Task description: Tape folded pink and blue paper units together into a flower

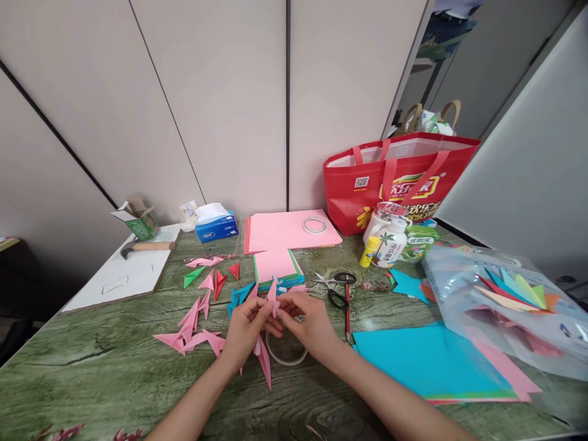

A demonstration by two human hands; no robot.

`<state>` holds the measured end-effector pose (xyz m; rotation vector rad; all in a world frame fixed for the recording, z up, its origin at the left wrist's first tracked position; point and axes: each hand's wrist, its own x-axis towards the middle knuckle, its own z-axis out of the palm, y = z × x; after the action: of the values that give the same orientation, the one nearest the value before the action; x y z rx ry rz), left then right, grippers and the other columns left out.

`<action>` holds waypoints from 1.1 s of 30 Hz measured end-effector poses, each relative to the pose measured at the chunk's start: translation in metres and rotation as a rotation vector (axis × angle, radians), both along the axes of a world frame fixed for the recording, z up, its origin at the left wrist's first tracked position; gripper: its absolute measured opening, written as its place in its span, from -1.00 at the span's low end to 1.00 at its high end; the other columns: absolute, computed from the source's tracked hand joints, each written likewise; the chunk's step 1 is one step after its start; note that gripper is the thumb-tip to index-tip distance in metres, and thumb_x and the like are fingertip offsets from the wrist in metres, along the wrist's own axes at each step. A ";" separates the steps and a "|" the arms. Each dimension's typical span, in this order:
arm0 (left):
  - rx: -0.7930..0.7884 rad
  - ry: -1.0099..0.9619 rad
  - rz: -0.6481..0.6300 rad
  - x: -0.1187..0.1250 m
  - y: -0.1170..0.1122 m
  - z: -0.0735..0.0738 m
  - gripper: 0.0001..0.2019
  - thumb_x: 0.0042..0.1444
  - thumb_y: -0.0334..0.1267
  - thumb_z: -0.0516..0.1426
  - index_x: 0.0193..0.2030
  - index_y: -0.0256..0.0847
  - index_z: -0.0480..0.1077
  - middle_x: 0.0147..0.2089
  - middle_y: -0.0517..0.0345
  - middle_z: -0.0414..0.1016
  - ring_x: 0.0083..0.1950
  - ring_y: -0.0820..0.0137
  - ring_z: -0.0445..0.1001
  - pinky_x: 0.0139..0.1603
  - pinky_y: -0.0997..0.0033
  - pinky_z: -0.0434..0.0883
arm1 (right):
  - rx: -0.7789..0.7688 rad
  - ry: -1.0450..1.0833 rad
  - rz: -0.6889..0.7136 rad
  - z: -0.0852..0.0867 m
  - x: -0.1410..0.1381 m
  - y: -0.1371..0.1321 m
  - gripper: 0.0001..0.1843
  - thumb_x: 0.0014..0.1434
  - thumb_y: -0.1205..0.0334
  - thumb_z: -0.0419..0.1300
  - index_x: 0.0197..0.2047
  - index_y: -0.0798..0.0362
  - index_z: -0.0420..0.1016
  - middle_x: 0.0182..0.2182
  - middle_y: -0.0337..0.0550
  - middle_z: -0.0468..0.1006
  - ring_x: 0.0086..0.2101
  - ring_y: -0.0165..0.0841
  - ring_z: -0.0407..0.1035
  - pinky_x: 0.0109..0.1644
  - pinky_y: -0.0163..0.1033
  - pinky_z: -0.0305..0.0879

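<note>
My left hand point(245, 331) and my right hand point(312, 324) meet above the green table point(114, 367), both pinched on a folded pink paper piece point(272, 293) that sticks up between the fingertips. A long pink folded strip point(265, 362) hangs below my left hand. Under my hands lies a clear tape ring point(285, 354). Folded pink, red and green paper pieces point(202, 306) lie scattered to the left.
A small stack of coloured paper point(275, 266) and large pink sheets point(285, 229) lie beyond my hands, scissors point(340, 291) to the right. Blue sheets point(427, 361), a plastic bag of paper point(505, 300), a red tote bag point(399, 177), bottles point(390, 239), a tissue box point(215, 223) and a white board point(124, 275) surround them.
</note>
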<state>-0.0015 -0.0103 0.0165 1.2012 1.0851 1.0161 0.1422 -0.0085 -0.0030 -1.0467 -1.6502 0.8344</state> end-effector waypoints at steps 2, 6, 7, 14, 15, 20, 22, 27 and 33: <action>0.000 -0.006 -0.019 0.000 0.001 0.000 -0.72 -0.08 -0.06 0.19 -0.46 -0.27 0.31 -0.60 0.18 0.48 -0.59 0.38 0.50 -0.50 0.37 0.47 | 0.007 -0.004 -0.004 -0.002 0.002 0.000 -0.88 0.03 0.33 0.13 -0.31 0.03 0.44 -0.45 -0.16 0.48 -0.44 -0.35 0.37 -0.36 -0.27 0.31; -0.002 -0.013 -0.038 0.002 0.001 0.001 -0.69 -0.14 -0.06 0.23 -0.41 -0.28 0.34 -0.58 0.20 0.48 -0.58 0.37 0.50 -0.49 0.33 0.49 | 0.033 -0.030 0.001 -0.003 0.004 0.001 -0.89 0.05 0.30 0.13 -0.31 0.02 0.46 -0.43 -0.13 0.49 -0.43 -0.33 0.37 -0.33 -0.24 0.30; 0.003 -0.005 -0.036 0.002 0.001 0.001 -0.69 -0.14 -0.06 0.23 -0.42 -0.28 0.34 -0.59 0.20 0.47 -0.58 0.37 0.49 -0.50 0.33 0.49 | 0.028 -0.030 0.006 -0.003 0.005 0.001 -0.90 0.06 0.29 0.13 -0.32 0.02 0.46 -0.42 -0.13 0.49 -0.41 -0.33 0.37 -0.31 -0.23 0.30; 0.101 0.161 0.015 -0.001 0.000 -0.001 -0.78 -0.05 -0.12 0.17 -0.38 -0.27 0.39 -0.64 0.25 0.43 -0.68 0.47 0.38 -0.63 0.49 0.35 | -0.234 0.277 0.043 0.002 0.001 0.001 -0.84 -0.01 0.18 0.19 -0.44 0.05 0.30 -0.52 -0.25 0.39 -0.49 -0.41 0.32 -0.39 -0.30 0.29; 0.137 0.205 0.040 -0.003 0.001 -0.002 -0.80 -0.04 -0.15 0.17 -0.38 -0.26 0.40 -0.66 0.26 0.42 -0.69 0.48 0.35 -0.64 0.51 0.31 | -0.228 0.276 0.027 0.003 0.001 0.001 -0.83 -0.02 0.17 0.20 -0.45 0.06 0.29 -0.52 -0.25 0.39 -0.49 -0.41 0.32 -0.39 -0.31 0.28; 0.400 0.415 0.213 -0.022 0.016 -0.009 -0.88 -0.03 -0.23 0.14 -0.38 -0.22 0.44 -0.51 0.19 0.49 -0.53 0.43 0.41 -0.50 0.49 0.33 | -0.195 0.300 -0.089 0.000 0.003 0.004 -0.83 -0.02 0.16 0.18 -0.39 0.07 0.32 -0.45 -0.20 0.42 -0.41 -0.37 0.34 -0.32 -0.28 0.31; 0.515 0.575 0.292 -0.032 0.023 -0.012 -0.85 0.04 -0.26 0.07 -0.30 -0.23 0.43 -0.42 0.14 0.50 -0.50 0.42 0.41 -0.46 0.47 0.34 | -0.221 0.360 -0.092 -0.004 0.004 0.007 -0.82 -0.03 0.17 0.20 -0.41 0.07 0.31 -0.46 -0.19 0.42 -0.40 -0.36 0.37 -0.28 -0.26 0.32; 0.617 0.822 0.410 -0.049 0.035 -0.019 -0.78 0.06 -0.35 -0.03 -0.23 -0.22 0.41 -0.31 0.09 0.54 -0.40 0.38 0.48 -0.34 0.41 0.38 | -0.331 0.496 -0.076 -0.015 0.004 0.012 -0.75 -0.10 0.14 0.25 -0.41 0.07 0.28 -0.52 -0.25 0.42 -0.50 -0.41 0.36 -0.36 -0.27 0.36; 0.609 0.900 0.419 -0.057 0.041 -0.021 -0.80 0.05 -0.34 -0.03 -0.30 -0.20 0.42 -0.31 0.08 0.56 -0.31 0.31 0.51 -0.25 0.36 0.38 | -0.360 0.631 -0.031 -0.008 0.000 0.012 -0.62 -0.14 0.13 0.29 -0.26 0.02 0.27 -0.44 -0.26 0.42 -0.45 -0.41 0.35 -0.40 -0.27 0.40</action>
<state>-0.0587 0.0308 -0.0047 2.0916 1.8539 1.1919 0.1427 0.0039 -0.0113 -0.9114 -0.9692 1.3144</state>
